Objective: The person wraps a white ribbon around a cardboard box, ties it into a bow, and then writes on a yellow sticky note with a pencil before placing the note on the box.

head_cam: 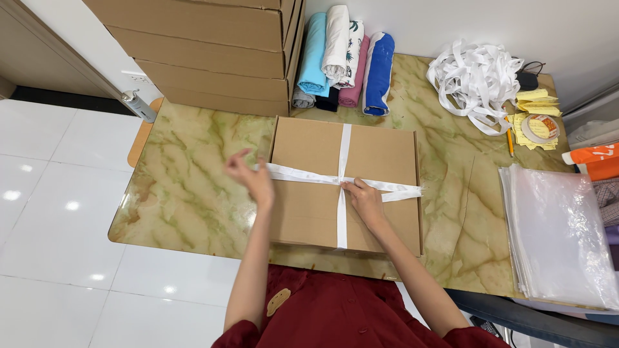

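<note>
the right hand [365,198] is pressing closed fingers on the crossing of the flat white ribbon [343,180], which is wrapping the flat brown cardboard box [309,206] lying under both hands on the green marbled bench [187,187]. the left hand [253,175] is pinching the ribbon's end just past the box's edge. if the pressing fingers are lifting, the cross is likely slackening and sliding off centre. beyond the right hand, a loose ribbon heap [474,77] is lying.

Left hand [250,177] blurred; plastic sheets [560,235] and orange packet [596,161] cut off at right edge
</note>
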